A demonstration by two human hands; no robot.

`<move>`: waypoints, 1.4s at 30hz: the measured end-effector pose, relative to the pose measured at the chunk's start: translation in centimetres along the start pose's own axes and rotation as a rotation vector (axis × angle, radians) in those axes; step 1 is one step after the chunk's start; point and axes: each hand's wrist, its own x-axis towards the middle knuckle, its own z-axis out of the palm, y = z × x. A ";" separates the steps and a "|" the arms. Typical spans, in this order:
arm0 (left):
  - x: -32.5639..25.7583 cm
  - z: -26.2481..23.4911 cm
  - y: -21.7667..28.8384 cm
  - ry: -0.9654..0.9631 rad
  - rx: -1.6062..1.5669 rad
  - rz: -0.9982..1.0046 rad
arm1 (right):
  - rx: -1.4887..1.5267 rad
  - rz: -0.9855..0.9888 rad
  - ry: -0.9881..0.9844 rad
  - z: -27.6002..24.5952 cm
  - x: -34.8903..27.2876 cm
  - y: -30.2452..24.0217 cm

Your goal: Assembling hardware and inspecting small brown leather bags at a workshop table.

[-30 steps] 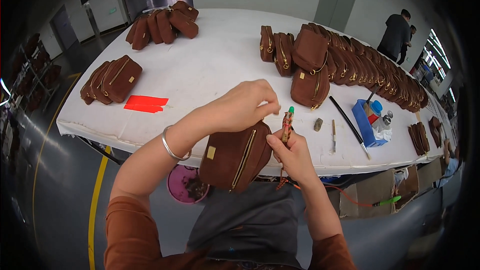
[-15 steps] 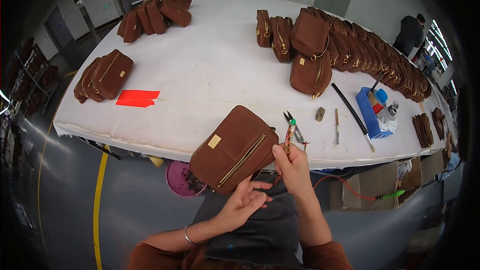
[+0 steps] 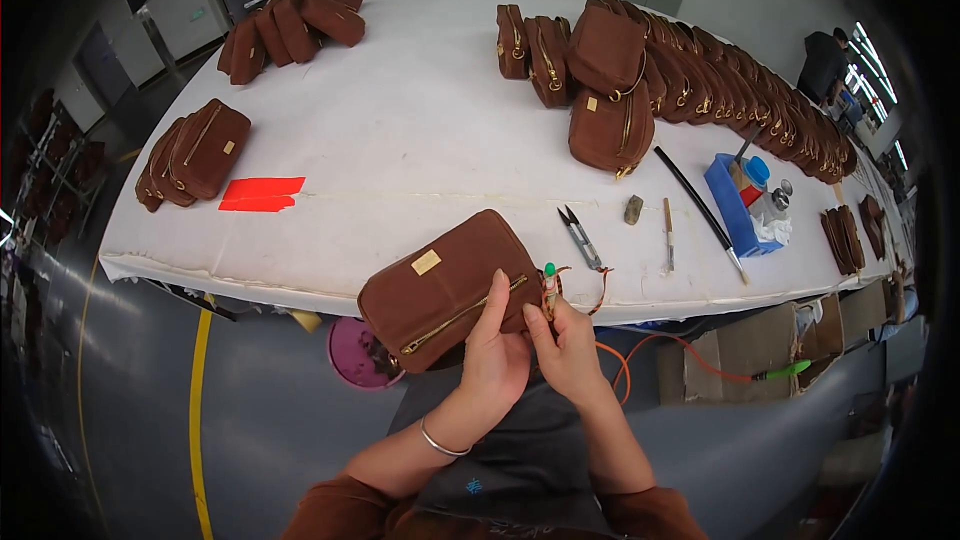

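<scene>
A brown bag [image 3: 450, 285] with a gold plate and front zipper is tilted at the table's near edge. My left hand [image 3: 492, 365] grips its lower right part, thumb on the front beside the zipper, other fingers hidden behind. Right beside it, my right hand [image 3: 568, 352] is closed at the bag's right end, pinching a slim green-tipped stick with reddish patterned wrapping [image 3: 550, 285]. The fingers partly hide that stick and cannot be seen fully. Thread snips [image 3: 580, 238] lie on the table just beyond, an orange cord by their handles.
The white-covered table [image 3: 400, 140] holds a long row of brown bags [image 3: 720, 80] at right and smaller groups at left. Near the right lie a stone-like lump [image 3: 633, 210], brushes and a blue bin [image 3: 735, 208]. A pink bucket [image 3: 345, 355] and cardboard box [image 3: 740, 350] stand below.
My left hand has moved up from beneath the bag onto its front. My right hand has lowered slightly, bringing the green-tipped stick down and left, away from the snips. The bag has shifted left.
</scene>
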 end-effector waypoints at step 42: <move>1.5 -1.8 -1.5 0.091 0.261 0.214 | 0.502 0.290 0.115 -1.8 4.0 -0.7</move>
